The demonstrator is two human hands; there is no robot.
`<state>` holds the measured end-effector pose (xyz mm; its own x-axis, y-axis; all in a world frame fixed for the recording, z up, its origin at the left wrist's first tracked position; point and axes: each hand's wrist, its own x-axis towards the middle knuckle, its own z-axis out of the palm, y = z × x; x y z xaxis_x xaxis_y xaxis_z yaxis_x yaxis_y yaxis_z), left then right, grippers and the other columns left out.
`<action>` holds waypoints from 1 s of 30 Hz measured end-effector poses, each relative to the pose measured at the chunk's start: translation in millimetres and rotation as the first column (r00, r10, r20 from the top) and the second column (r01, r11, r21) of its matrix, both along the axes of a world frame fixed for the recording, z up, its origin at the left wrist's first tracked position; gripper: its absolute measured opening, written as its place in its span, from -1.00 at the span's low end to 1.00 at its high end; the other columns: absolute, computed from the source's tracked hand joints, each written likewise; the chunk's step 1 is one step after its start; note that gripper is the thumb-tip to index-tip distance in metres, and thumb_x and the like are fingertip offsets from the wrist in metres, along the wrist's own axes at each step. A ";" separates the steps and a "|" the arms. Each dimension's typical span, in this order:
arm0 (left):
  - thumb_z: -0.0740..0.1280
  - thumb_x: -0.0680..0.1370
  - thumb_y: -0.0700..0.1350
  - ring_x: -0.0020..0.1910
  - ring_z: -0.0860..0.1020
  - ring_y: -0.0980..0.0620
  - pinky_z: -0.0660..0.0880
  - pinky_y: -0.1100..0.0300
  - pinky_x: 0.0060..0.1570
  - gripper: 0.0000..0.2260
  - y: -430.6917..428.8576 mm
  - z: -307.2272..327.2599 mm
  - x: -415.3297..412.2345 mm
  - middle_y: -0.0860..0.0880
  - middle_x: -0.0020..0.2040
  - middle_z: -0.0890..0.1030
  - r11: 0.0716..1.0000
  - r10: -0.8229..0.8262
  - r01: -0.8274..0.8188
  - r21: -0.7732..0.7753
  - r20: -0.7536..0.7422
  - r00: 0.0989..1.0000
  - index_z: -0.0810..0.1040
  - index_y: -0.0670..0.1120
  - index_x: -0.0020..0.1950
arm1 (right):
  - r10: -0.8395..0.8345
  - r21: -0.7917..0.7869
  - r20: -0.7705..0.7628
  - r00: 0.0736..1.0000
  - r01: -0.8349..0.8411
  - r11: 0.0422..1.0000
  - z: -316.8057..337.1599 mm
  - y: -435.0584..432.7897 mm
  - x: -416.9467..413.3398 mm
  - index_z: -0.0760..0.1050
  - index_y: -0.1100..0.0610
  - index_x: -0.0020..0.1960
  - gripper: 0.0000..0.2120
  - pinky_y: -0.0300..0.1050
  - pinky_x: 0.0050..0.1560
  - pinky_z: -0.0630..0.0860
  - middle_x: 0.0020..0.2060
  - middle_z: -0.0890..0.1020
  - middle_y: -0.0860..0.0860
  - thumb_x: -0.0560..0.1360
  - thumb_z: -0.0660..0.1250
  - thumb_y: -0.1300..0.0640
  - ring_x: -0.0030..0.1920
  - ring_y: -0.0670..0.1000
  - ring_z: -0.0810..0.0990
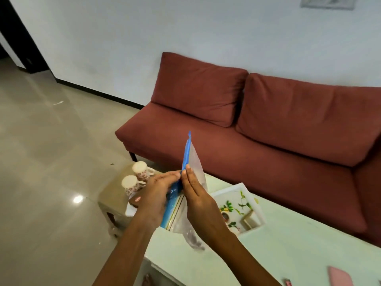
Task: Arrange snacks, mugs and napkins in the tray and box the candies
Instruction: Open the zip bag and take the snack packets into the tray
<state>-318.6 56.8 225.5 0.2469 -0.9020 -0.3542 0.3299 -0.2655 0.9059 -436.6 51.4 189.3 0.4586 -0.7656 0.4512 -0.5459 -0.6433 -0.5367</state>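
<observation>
Both hands hold a clear zip bag (194,159) with a blue seal strip, raised on edge above the pale green table (288,244). My left hand (157,193) and my right hand (198,195) pinch the blue strip between their fingers from either side. Small dark pieces show at the bag's lower end. A white tray (258,205) with a leaf print lies on the table just right of my hands, with small items in it. Two floral mugs (135,179) stand upside down on a low side table (112,195) to the left.
A dark red sofa (268,131) stands close behind the table along the white wall. A brown packet (135,200) lies near the mugs. A pink object (339,277) rests at the table's near right. Glossy tiled floor (51,151) spreads to the left.
</observation>
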 end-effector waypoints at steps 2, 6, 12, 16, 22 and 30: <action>0.29 0.51 0.03 -0.16 0.68 0.04 0.57 0.25 -0.28 -0.76 5.4 4.4 -20.4 -0.02 -0.17 0.72 0.997 -0.043 0.050 0.062 -0.119 0.992 0.69 -0.06 -0.14 | -0.012 -0.037 0.018 1.000 0.012 0.999 2.9 10.2 -26.0 0.17 0.19 0.43 -0.49 0.12 0.37 0.35 0.44 0.17 0.03 0.52 0.19 0.34 0.44 -0.05 0.14; 0.35 0.48 0.00 -0.26 0.68 0.02 0.59 0.24 -0.34 -0.77 12.7 18.9 -66.7 -0.07 -0.24 0.71 0.984 -0.142 0.148 0.096 -0.065 0.988 0.65 -0.15 -0.06 | -0.105 0.022 0.169 0.980 0.103 0.994 14.9 32.0 -79.7 0.44 0.17 0.29 -0.62 0.15 0.22 0.49 0.31 0.44 -0.02 0.48 0.32 0.16 0.29 -0.06 0.46; 0.37 0.47 -0.17 -0.37 0.66 0.05 0.56 0.31 -0.43 -0.92 25.0 29.0 -122.0 -0.07 -0.33 0.67 0.971 -0.232 0.219 0.098 0.149 0.961 0.61 -0.13 -0.22 | -0.241 0.092 0.312 0.919 0.224 0.970 20.1 64.4 -133.1 0.60 0.20 0.08 -0.72 -0.48 0.19 0.37 0.13 0.58 -0.03 0.38 0.45 0.24 0.20 -0.27 0.44; 0.43 0.41 -0.16 -0.23 0.67 -0.01 0.60 0.22 -0.22 -0.88 38.5 21.3 -147.0 -0.10 -0.24 0.70 0.945 -0.317 0.308 0.110 0.082 0.945 0.67 -0.18 -0.11 | -0.476 0.427 0.490 0.730 0.275 0.861 35.3 90.6 -146.7 0.57 -0.11 0.01 -0.73 -0.45 -0.01 0.50 -0.01 0.63 -0.17 0.31 0.43 -0.01 0.02 -0.30 0.59; 0.46 0.33 -0.10 -0.17 0.69 -0.04 0.62 0.21 -0.15 -0.91 58.4 15.3 -167.4 -0.09 -0.19 0.72 0.926 -0.372 0.370 0.079 0.017 0.928 0.68 -0.08 -0.21 | -0.657 0.653 0.469 0.590 0.269 0.708 49.4 103.0 -166.0 0.60 0.12 0.07 -0.67 -0.41 -0.15 0.57 -0.10 0.67 -0.09 0.31 0.52 0.15 -0.15 -0.16 0.67; 0.39 0.42 -0.22 -0.29 0.67 0.04 0.59 0.33 -0.29 -0.93 68.1 19.6 -192.2 -0.10 -0.26 0.69 0.903 -0.429 0.430 0.003 -0.038 0.902 0.64 -0.19 -0.15 | -0.666 0.673 0.439 0.603 0.270 0.688 54.7 107.0 -196.7 0.51 0.15 0.20 -0.69 -0.28 -0.08 0.61 0.00 0.67 0.07 0.47 0.31 0.30 -0.08 -0.05 0.66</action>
